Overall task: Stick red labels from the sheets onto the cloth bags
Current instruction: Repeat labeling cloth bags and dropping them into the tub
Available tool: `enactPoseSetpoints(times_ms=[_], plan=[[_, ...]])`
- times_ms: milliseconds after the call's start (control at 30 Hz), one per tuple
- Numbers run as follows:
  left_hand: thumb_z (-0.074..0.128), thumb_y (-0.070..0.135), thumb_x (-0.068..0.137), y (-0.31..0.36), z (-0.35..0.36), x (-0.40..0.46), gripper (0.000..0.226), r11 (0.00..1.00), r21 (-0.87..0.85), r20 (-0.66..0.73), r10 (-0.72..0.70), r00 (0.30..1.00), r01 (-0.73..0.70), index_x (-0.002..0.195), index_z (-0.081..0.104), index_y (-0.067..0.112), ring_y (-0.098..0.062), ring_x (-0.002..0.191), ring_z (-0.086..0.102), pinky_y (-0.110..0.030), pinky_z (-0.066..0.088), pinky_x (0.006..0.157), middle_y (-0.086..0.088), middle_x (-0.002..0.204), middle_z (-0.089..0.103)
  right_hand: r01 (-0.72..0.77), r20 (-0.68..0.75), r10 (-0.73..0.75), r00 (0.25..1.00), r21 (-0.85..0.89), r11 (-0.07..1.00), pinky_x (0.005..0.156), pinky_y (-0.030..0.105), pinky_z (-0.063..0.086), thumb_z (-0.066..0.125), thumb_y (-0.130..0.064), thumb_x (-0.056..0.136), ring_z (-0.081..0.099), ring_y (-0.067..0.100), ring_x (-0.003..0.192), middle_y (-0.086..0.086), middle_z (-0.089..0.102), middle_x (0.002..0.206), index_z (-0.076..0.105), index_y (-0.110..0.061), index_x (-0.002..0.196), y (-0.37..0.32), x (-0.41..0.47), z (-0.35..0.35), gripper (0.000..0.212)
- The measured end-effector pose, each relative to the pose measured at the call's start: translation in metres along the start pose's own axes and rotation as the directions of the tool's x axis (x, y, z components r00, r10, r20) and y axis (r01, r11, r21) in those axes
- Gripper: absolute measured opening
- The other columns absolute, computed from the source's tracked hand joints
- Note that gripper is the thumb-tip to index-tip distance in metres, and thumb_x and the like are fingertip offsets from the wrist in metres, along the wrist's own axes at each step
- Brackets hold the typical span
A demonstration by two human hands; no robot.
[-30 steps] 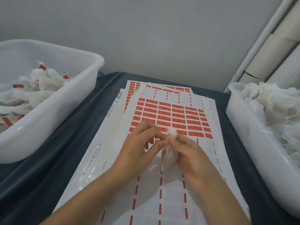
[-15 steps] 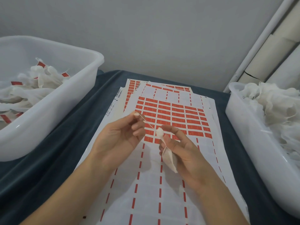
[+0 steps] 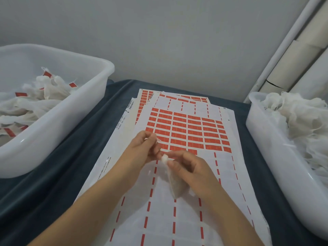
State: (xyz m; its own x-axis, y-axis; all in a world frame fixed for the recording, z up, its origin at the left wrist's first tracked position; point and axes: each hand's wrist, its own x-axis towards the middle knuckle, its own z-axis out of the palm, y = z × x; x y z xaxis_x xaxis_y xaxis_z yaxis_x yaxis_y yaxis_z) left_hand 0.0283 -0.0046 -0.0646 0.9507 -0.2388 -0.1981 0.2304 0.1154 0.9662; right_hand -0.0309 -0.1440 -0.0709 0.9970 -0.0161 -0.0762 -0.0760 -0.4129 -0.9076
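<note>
Right hand (image 3: 190, 167) pinches 1 bag (image 3: 174, 181) by its neck above the sheet (image 3: 186, 132); left hand (image 3: 142, 150) fingers pinch its string, I judge; next, peel a label

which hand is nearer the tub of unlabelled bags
Right. The right hand, gripping a cloth bag, is on the side of the tub of unlabelled bags; the left hand is farther, toward the other tub.
</note>
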Motion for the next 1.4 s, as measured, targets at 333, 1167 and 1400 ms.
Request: enactPoseSetpoints(times_ms=[333,1167,1400], plan=[[0.055,0.050,0.086,-0.003,-0.025,0.019,0.060,0.515,0.846,-0.220,0.094,0.971,0.142,0.136,0.029,0.028,-0.020,0.104,0.054,-0.031,0.049,0.077,0.000,0.132,0.043,-0.014,-0.073,-0.013,0.997,-0.360,0.933,0.100,0.016,0.025,0.047,-0.053,0.088,0.033,-0.011,0.121,-0.035,0.033,0.133,0.034,-0.052,0.125,0.017,0.002,0.005,0.039],[0.070,0.026,0.081,0.025,-0.050,0.016,0.011,0.887,0.350,-0.168,-0.257,0.952,0.302,0.076,0.062,0.019,-0.011,0.043,0.044,-0.023,0.041,0.057,0.003,0.041,0.055,-0.054,-0.105,0.016,0.994,-0.364,0.930,0.105,0.022,0.023,0.052,-0.054,0.084,0.028,0.000,0.134,-0.027,0.028,0.145,0.029,-0.053,0.127,0.015,0.002,0.003,0.049],[0.078,0.041,0.052,0.030,-0.063,0.020,0.022,0.792,0.539,0.045,-0.367,0.929,0.287,0.064,0.075,0.023,-0.015,0.060,0.070,-0.019,0.050,0.044,0.011,0.066,0.071,0.035,-0.137,-0.089,0.987,-0.357,0.933,0.101,0.014,0.014,0.051,-0.052,0.085,0.021,-0.016,0.118,-0.040,0.025,0.124,0.036,-0.055,0.116,0.012,0.003,0.002,0.035]])
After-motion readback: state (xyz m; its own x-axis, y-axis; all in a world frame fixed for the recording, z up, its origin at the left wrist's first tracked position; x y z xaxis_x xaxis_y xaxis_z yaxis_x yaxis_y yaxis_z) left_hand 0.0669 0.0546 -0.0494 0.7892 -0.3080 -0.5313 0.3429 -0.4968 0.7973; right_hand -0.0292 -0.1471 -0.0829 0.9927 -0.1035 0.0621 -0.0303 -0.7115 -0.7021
